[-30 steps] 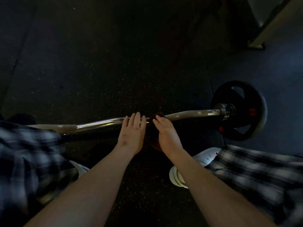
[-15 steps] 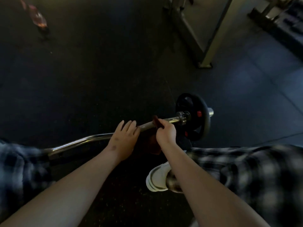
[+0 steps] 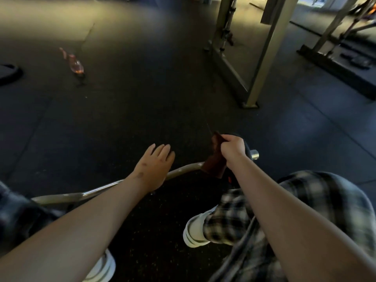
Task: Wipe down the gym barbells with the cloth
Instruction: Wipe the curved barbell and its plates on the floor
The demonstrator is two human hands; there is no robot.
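Head view, the only one we have: barbell [image 3: 97, 193] lies low across the frame over the dark rubber floor [image 3: 142, 98]. It is a curved chrome bar running from lower left up to its right end, where a sleeve tip [image 3: 254, 154] shows just past a black weight plate [image 3: 247, 148] that is mostly hidden. Our left hand [image 3: 153, 168] lies palm down over the bar near its middle, fingers straight and close together, gripping nothing; contact with the metal looks likely, though the palm hides it. Our right hand [image 3: 232, 150] is curled into a fist round the cloth [image 3: 214, 161], a dark reddish-brown rag bunched over the bar just beside the plate, with a loose flap hanging below. We judge the step in hand to be the wipe of the right-hand stretch of the shaft. To do it well: wrap the cloth fully round the bar so the underside is cleaned too, squeeze firmly, and draw it in one long stroke along the bends rather than dabbing. The flat left hand should press down to stop the bar rolling. The flap could snag at the plate, so tuck it in. Light is dim; we cannot tell whether the metal is clean. Off task: an orange bottle [image 3: 75, 65] on the floor far left, a rack upright [image 3: 266, 58] far right, a white shoe [image 3: 195, 228] below the bar.
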